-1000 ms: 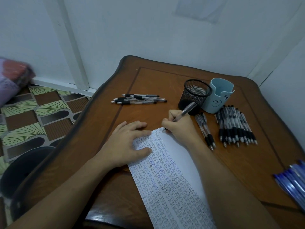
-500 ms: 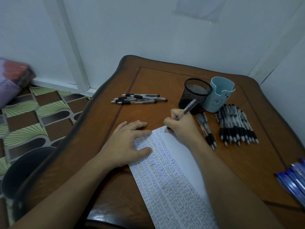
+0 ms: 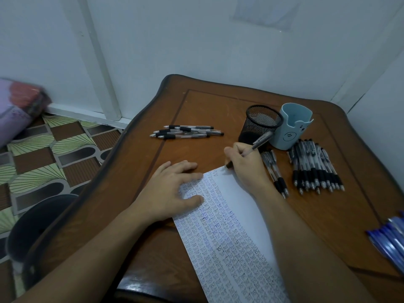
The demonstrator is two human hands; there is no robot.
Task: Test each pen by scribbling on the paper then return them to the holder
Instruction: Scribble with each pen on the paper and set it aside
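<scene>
head view: the right hand (image 3: 244, 165) grips a pen (image 3: 260, 141), fingers curled round the barrel, with the tip down on the far top edge of the paper (image 3: 229, 248). the left hand (image 3: 170, 191) lies flat, fingers straight and spread, pressing the paper's left side to the table (image 3: 218, 101). the step in hand looks like the scribble test of this one pen. most of the sheet is filled with marks, and a blank strip runs down its right side.

the next move, by judgement, is to lift the tip, carry the pen a short way up and right to the mesh holder (image 3: 260, 125) just beyond the knuckles, and drop it in. the holder's rim is open and nothing stands in it that can be seen. a blue cup (image 3: 293, 130) sits right against it, so the drop must be aimed at the mesh.

edges and room: a pair of pens (image 3: 273, 169) lies just beside the right wrist, with a bigger row (image 3: 314, 169) further right, and a sweeping forearm could roll them. far pens (image 3: 188, 132) lie well apart on the left. blue pens (image 3: 389, 239) sit near the table's right edge. the paper runs past the near edge.
</scene>
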